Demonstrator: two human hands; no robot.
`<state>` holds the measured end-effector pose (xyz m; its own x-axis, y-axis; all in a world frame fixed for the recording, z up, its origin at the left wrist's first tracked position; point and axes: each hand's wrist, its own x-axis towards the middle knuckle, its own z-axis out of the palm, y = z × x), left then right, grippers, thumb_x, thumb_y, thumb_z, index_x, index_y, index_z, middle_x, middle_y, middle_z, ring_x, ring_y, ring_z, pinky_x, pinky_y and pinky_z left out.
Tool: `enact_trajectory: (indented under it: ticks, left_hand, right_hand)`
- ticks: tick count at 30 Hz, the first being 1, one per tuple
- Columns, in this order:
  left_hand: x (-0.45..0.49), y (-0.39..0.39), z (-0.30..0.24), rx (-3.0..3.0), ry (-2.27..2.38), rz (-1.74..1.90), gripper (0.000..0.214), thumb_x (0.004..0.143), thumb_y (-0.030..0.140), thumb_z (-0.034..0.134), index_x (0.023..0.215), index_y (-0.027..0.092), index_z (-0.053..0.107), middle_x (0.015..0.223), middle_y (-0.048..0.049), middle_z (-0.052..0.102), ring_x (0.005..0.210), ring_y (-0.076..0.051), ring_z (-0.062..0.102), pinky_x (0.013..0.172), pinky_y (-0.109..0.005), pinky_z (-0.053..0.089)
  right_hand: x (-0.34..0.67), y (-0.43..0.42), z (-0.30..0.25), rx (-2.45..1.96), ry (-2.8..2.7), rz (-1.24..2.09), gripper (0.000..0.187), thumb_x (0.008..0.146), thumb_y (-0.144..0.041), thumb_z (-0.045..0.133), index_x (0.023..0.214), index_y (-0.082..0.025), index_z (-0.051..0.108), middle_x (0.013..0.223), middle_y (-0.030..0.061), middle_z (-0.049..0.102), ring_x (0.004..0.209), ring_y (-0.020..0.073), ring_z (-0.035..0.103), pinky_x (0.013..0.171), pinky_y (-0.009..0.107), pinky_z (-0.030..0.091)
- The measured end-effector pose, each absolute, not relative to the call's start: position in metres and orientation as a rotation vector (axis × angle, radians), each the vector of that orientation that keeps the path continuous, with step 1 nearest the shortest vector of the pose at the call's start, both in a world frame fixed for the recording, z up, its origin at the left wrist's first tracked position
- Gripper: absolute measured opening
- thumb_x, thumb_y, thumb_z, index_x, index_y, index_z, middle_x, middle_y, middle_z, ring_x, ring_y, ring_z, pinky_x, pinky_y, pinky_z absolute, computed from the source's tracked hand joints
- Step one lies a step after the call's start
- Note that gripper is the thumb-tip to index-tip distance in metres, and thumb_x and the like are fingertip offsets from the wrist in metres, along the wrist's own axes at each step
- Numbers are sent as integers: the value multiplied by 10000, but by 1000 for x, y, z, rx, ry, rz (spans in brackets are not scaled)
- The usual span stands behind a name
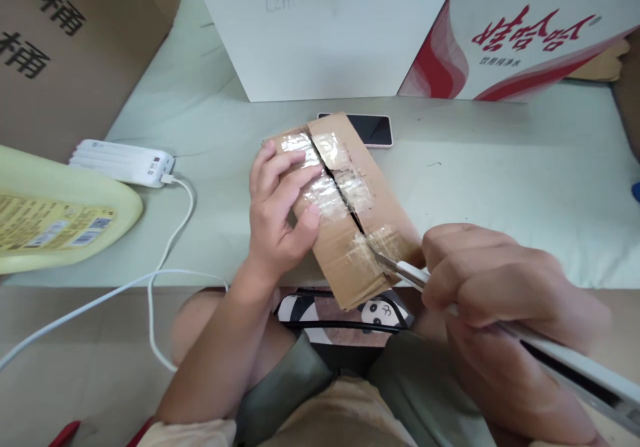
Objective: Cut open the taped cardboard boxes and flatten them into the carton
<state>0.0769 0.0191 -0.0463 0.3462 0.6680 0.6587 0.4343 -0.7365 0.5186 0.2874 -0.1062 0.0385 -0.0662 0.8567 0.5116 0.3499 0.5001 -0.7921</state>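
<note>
A small brown cardboard box [373,180] lies tilted at the near edge of the pale green surface. Clear tape covers parts of its top, and a dark slit runs along the seam between its flaps. My left hand [283,200] grips the box's left side, its fingers bent over the taped top and its thumb near the seam. In my closed right hand [490,273] is a utility knife [413,275] with a pale, slotted handle. The knife's tip touches the tape at the seam's near end.
Behind the box lies a phone [377,130], partly covered by it. A white carton [325,40] and a red-and-white carton [520,40] stand at the back. On the left are a power bank [123,162] with a cable [187,213], a yellow bottle [65,210] and a large brown carton [85,53].
</note>
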Motion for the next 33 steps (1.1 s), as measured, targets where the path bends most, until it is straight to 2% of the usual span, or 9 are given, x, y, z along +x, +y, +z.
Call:
enact_trajectory:
  ticks: [4,8,12,17,23,26,30,33]
  left_hand:
    - [75,20,-46,2364,989,1308,382,1019,508,466,1306,353,666,1362,-68,640,1467,-352,475,1319,-650,296]
    - [75,19,-46,2361,1030,1273,425,1016,565,434,1307,355,662,1362,-64,646,1481,-368,466,1320,-669,288]
    - [76,19,-46,2364,1018,1315,400,1017,540,444,1296,359,666,1348,-64,648,1466,-358,477,1318,-663,300]
    - [75,20,-46,2365,1004,1296,386,1008,512,464,1298,361,669,1343,-64,645,1445,-361,489,1318,-669,295]
    - [76,20,-46,2340,983,1322,382,1005,516,475,1295,368,673,1337,-62,645,1440,-356,492,1322,-656,283]
    - [76,20,-45,2356,1022,1281,400,1010,548,440,1280,368,673,1333,-60,652,1435,-357,501,1320,-666,285]
    - [75,20,-44,2346,1039,1251,419,998,585,445,1261,361,681,1346,-60,653,1457,-366,480,1327,-666,274]
    - [74,20,-45,2338,1021,1253,409,998,569,457,1278,370,677,1351,-56,648,1459,-365,476,1329,-665,270]
  right_hand:
    - [285,-104,39,-980,-1629,645,193,938,-244,565,747,-239,534,573,-32,527,441,125,411,508,321,371]
    - [285,-107,41,-1020,-1607,596,215,944,-261,582,739,-249,518,557,-37,511,430,131,387,508,331,356]
    - [289,-108,42,-954,-1635,566,210,928,-249,580,733,-249,502,543,-43,500,409,123,350,495,324,331]
    - [282,-110,47,-1098,-1599,734,141,880,-140,542,780,-240,541,584,-37,518,485,135,428,567,327,389]
    - [274,-105,41,-1038,-1442,725,102,834,-172,559,747,-225,547,560,-39,474,472,122,353,548,331,313]
    - [280,-102,39,-961,-1591,758,113,836,-144,543,770,-234,559,554,-48,477,458,123,363,529,319,322]
    - [279,-102,42,-1042,-1521,733,117,828,-167,557,736,-235,531,549,-48,446,465,128,331,532,327,313]
    - [278,-99,40,-938,-1563,768,120,818,-146,540,731,-227,529,549,-54,455,454,116,341,515,304,306]
